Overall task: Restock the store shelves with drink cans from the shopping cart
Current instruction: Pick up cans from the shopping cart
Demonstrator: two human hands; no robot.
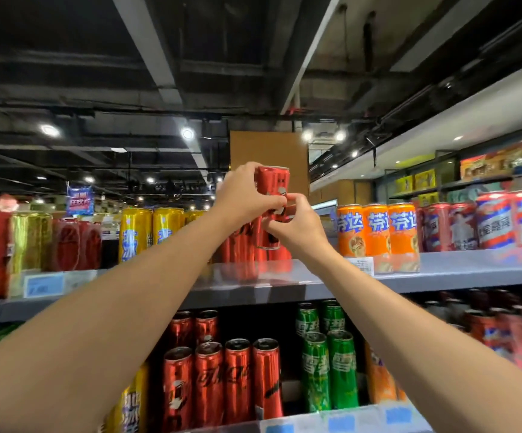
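A tall red drink can (272,182) is held upright above the grey top shelf (459,270). My left hand (244,193) grips its upper part from the left. My right hand (297,228) grips its lower part from the right, thumb across the front. Under and behind the held can stand other red cans (237,248) on the shelf, partly hidden by my hands. The shopping cart is out of view.
On the top shelf stand yellow cans (151,231) to the left and orange cans (376,232) to the right, with red-and-blue cans (497,218) further right. The lower shelf holds red cans (222,379) and green cans (330,367). A brown pillar (269,148) rises behind.
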